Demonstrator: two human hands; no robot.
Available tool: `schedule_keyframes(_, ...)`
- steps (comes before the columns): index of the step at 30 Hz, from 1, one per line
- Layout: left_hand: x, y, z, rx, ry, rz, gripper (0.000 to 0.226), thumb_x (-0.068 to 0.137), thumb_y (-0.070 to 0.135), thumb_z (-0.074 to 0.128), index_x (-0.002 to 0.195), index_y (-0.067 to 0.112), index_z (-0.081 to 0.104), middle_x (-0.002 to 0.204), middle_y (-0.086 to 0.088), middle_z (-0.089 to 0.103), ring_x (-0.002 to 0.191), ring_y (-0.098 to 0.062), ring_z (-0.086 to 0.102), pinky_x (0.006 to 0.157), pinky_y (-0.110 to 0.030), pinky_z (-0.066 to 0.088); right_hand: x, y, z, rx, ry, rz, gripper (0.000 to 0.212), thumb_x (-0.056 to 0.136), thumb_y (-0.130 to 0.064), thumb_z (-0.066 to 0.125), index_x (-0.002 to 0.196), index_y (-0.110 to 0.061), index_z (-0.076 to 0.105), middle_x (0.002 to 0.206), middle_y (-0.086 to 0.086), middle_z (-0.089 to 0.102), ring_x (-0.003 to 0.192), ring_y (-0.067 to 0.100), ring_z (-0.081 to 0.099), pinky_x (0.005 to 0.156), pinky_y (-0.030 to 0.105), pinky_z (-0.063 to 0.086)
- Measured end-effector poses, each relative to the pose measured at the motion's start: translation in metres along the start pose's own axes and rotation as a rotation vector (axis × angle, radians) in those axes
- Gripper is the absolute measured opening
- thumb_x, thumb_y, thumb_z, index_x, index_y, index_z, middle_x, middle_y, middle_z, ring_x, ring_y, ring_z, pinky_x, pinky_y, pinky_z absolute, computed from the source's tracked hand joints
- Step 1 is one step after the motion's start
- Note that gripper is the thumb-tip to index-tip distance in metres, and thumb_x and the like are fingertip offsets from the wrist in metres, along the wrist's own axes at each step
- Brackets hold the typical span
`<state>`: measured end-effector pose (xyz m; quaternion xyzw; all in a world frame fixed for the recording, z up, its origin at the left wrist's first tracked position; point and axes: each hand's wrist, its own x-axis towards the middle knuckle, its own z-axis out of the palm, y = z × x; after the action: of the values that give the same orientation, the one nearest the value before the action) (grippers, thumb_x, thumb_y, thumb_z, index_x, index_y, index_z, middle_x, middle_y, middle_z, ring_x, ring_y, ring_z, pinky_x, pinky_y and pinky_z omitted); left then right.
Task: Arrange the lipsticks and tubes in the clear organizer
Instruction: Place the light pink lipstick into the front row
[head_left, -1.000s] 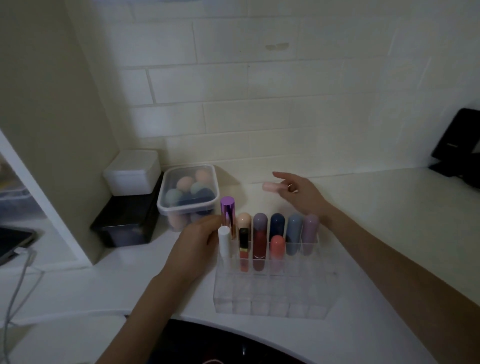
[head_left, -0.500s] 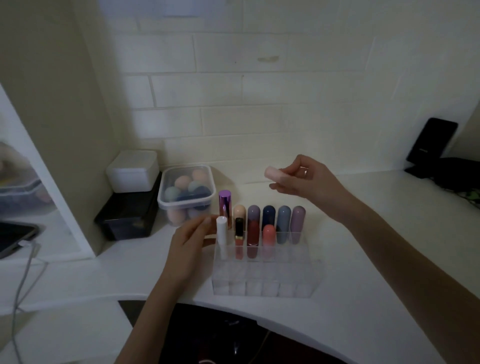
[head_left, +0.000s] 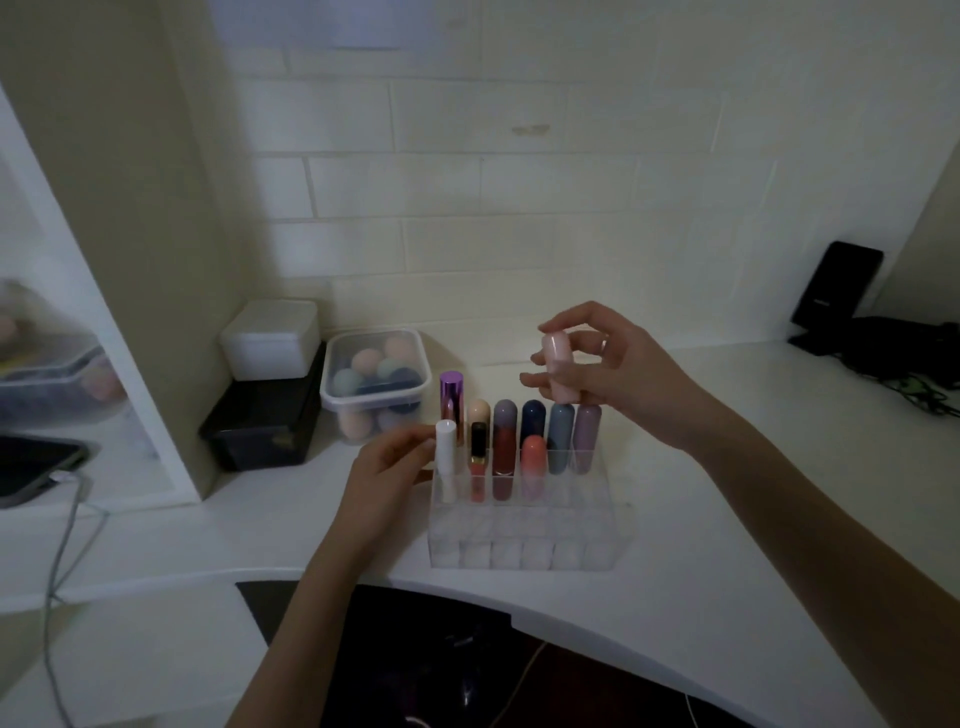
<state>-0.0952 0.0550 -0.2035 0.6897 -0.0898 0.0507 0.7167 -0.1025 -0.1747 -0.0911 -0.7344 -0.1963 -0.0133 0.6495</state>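
A clear organizer (head_left: 524, 540) stands on the white counter with several lipsticks upright in its back rows: a purple metallic one (head_left: 451, 400), a white tube (head_left: 445, 447), a coral one (head_left: 534, 460) and others. My right hand (head_left: 608, 374) holds a pale pink tube (head_left: 557, 366) nearly upright above the organizer's back right slots. My left hand (head_left: 387, 473) rests against the organizer's left side, its fingertips touching the white tube.
A lidded clear tub of makeup sponges (head_left: 375, 384) sits behind the organizer to the left, beside a white box (head_left: 270, 338) stacked on a black box (head_left: 265, 426). A black stand (head_left: 836, 291) is at the far right. A cable (head_left: 62, 561) hangs at the left.
My right hand has lifted the pink tube from the counter, turned it upright and brought it over the organizer. My left hand stays at the white tube.
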Motion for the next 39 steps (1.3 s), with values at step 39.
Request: schedule_keyframes(39, 0.034, 0.008, -0.027, 1.312, 0.004, 0.696, 0.057, 0.071, -0.021, 0.062, 0.119, 0.009, 0.069, 0.125, -0.012, 0.068, 0.122, -0.028, 0.059, 0.112, -0.053, 0.027, 0.011, 0.089, -0.053, -0.495, 0.000, 0.131, 0.022, 0.097, -0.010, 0.045, 0.103, -0.019, 0.065, 0.095, 0.000, 0.068, 0.076, 0.000, 0.064, 0.073, 0.020, 0.047)
